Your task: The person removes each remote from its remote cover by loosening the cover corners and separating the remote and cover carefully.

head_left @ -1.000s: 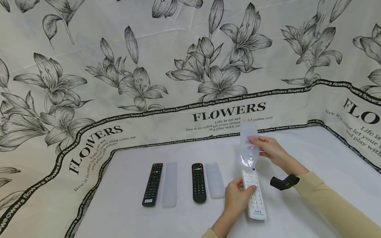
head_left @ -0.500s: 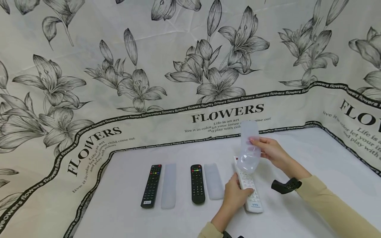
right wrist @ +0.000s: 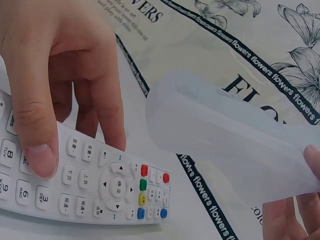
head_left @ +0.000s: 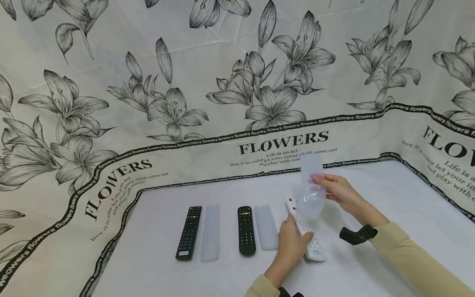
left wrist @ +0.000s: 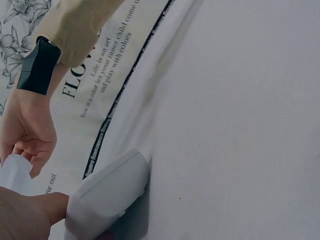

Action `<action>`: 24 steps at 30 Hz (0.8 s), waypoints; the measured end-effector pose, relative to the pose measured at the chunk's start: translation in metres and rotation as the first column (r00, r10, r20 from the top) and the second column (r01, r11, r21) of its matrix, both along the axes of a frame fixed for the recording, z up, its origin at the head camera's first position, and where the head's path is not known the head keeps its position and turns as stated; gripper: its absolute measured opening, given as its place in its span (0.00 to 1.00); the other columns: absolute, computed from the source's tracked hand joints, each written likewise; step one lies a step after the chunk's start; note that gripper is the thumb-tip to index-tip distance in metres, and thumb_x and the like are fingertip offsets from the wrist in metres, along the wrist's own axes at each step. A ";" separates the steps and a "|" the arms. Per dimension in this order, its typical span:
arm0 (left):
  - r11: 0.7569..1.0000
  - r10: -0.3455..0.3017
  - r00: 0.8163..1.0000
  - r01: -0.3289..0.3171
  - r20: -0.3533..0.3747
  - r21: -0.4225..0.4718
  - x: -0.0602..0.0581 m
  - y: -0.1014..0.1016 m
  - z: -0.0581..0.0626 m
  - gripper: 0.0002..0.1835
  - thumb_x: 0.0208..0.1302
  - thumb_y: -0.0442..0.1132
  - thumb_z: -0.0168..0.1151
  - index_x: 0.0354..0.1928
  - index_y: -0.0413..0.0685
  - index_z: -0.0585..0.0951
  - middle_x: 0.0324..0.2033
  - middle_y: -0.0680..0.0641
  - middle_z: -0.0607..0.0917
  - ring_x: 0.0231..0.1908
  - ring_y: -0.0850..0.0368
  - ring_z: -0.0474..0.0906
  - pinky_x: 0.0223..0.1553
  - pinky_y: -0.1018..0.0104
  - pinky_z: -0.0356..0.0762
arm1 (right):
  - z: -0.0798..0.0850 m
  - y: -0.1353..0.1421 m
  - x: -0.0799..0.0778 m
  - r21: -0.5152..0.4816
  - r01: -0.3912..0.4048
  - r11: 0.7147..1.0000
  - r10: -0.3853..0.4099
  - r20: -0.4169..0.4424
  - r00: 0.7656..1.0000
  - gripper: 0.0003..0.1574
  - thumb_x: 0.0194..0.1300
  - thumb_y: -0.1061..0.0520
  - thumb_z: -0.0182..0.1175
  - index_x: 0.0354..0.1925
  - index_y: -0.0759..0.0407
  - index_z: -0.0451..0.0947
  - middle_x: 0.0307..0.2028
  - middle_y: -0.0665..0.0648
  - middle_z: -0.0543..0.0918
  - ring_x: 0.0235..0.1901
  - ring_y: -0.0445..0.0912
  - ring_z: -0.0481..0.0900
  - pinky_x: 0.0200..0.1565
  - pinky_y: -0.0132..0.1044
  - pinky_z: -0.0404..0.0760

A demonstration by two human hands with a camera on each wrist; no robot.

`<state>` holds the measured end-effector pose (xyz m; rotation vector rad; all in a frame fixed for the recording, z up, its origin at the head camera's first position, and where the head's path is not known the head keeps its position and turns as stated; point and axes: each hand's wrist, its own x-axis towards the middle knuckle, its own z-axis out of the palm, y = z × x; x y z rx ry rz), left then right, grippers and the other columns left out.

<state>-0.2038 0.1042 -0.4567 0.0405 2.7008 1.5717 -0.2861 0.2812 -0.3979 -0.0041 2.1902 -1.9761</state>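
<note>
My left hand (head_left: 291, 245) grips a white remote control (head_left: 315, 243) by its lower half, thumb on the keypad side. The remote leans to the left, its coloured buttons at the far end showing plainly in the right wrist view. With thumb and fingers my right hand (head_left: 339, 192) pinches a translucent silicone remote cover (head_left: 311, 198), held up behind and to the right of the remote's far end. The cover (right wrist: 215, 135) hangs limp, its wide end turned toward the remote. In the left wrist view, the remote's rounded near end (left wrist: 110, 195) sits beside the left thumb.
To the left lie two black remotes (head_left: 188, 233), one with a white label and one rounder (head_left: 246, 231). Beside each rests a translucent cover, one narrow (head_left: 210, 233) and one wider (head_left: 266, 227). A flower-printed cloth (head_left: 178, 99) rises behind the white table (head_left: 156, 231).
The cover no longer overlaps the remote's top end in line with it. The remote's far end has swung left and come into view, while the right hand stays nearly in place with the cover.
</note>
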 end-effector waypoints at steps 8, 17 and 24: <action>0.959 0.015 0.996 -0.039 -0.086 -0.281 0.000 -0.005 0.002 0.34 0.51 0.44 0.73 0.58 0.35 0.75 0.41 0.41 0.79 0.39 0.48 0.80 0.42 0.60 0.79 | 0.000 -0.001 0.001 0.037 -0.022 0.999 0.023 -0.030 0.999 0.11 0.69 0.45 0.56 0.46 0.45 0.78 0.33 0.34 0.82 0.36 0.32 0.80 0.40 0.28 0.80; 0.957 -0.012 0.993 -0.022 -0.114 -0.288 0.000 -0.011 0.006 0.30 0.54 0.42 0.71 0.58 0.38 0.76 0.45 0.41 0.80 0.43 0.48 0.80 0.46 0.59 0.79 | 0.003 -0.004 0.003 0.075 -0.011 0.997 0.014 -0.043 0.999 0.30 0.69 0.44 0.56 0.59 0.63 0.72 0.33 0.33 0.82 0.36 0.31 0.80 0.40 0.29 0.80; 0.998 -0.055 0.990 0.056 -0.129 0.004 -0.002 -0.015 0.012 0.29 0.50 0.45 0.73 0.56 0.46 0.79 0.42 0.50 0.81 0.41 0.61 0.75 0.42 0.70 0.74 | 0.004 -0.004 0.005 0.090 -0.007 0.996 0.011 -0.039 0.999 0.30 0.69 0.44 0.56 0.60 0.63 0.72 0.32 0.32 0.82 0.35 0.31 0.80 0.40 0.29 0.80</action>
